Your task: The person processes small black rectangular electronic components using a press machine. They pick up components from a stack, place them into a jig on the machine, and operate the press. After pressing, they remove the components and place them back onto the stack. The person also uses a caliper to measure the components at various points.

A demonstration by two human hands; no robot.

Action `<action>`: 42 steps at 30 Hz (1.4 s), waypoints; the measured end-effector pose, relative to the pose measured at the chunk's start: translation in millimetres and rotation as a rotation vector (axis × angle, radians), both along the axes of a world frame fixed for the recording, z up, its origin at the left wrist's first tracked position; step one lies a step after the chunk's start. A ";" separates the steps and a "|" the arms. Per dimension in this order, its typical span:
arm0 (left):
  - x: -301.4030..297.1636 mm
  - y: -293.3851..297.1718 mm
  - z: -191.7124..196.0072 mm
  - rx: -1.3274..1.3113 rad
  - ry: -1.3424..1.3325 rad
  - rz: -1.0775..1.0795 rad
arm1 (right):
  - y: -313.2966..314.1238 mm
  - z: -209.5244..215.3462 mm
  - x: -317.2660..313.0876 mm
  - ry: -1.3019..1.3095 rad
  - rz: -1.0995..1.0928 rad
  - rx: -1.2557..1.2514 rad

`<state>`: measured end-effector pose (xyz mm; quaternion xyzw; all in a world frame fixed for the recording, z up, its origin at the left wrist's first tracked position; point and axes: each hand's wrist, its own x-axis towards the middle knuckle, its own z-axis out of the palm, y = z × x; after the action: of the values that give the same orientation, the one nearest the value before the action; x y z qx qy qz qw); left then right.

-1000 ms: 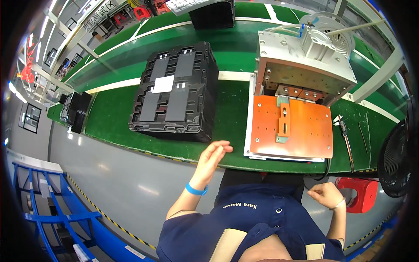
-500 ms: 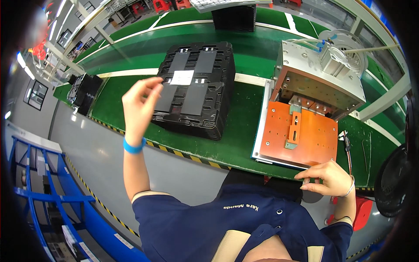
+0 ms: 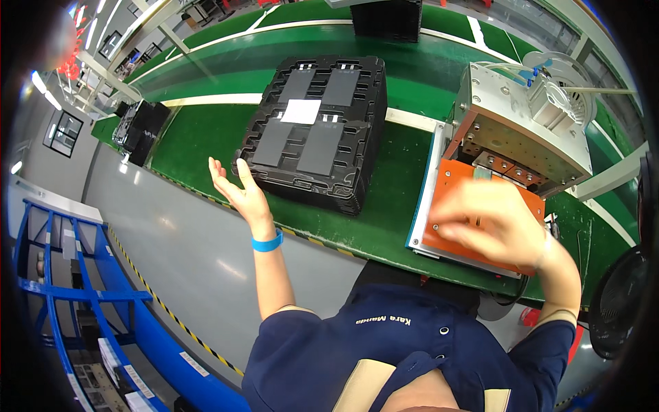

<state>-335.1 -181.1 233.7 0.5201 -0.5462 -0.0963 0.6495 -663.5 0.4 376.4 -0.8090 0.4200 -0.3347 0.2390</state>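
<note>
My left hand [image 3: 241,198], with a blue wristband, is raised by the near left corner of a stack of black plastic trays [image 3: 371,147]. Its fingers are spread and hold nothing. Flat dark grey rectangular pieces [image 3: 321,148] lie in the top tray's slots, and a white sheet of paper [image 3: 302,111] rests among them. Over the orange plate [image 3: 446,180] of a metal press fixture [image 3: 504,103] hovers my right hand [image 3: 491,220]. Motion smears its fingers, so what they hold, if anything, cannot be made out. It covers most of the plate's middle.
Trays and fixture stand on a green workbench [image 3: 199,137] with a striped front edge. A black fan [image 3: 621,292] is at the far right. Another black stack [image 3: 388,20] sits at the back, and a blue rack [image 3: 89,295] stands on the floor at left.
My left hand has come down and nearer from above the trays' left side, its fingers opening out. My right hand has moved forward from the bench's front edge to over the orange plate.
</note>
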 end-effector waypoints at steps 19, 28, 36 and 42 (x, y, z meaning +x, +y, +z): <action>-31.5 -3.5 -10.0 -0.019 0.669 -0.384 | -293.6 -103.1 27.6 -0.072 -1.025 0.222; -27.8 -3.7 -9.2 -0.030 0.657 -0.338 | -291.6 -108.7 35.3 -0.320 -1.071 0.240; -20.3 22.5 -8.0 -0.004 0.729 -0.266 | -263.1 -114.0 49.9 -0.411 -1.050 0.310; -16.3 30.3 -5.4 0.030 0.707 -0.237 | -249.0 -115.0 51.8 -0.389 -1.024 0.302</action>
<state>-351.4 -150.8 228.3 0.3973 -0.3429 -0.3524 0.7749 -611.6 -248.6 261.5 -0.3823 0.7503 -0.4868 0.2321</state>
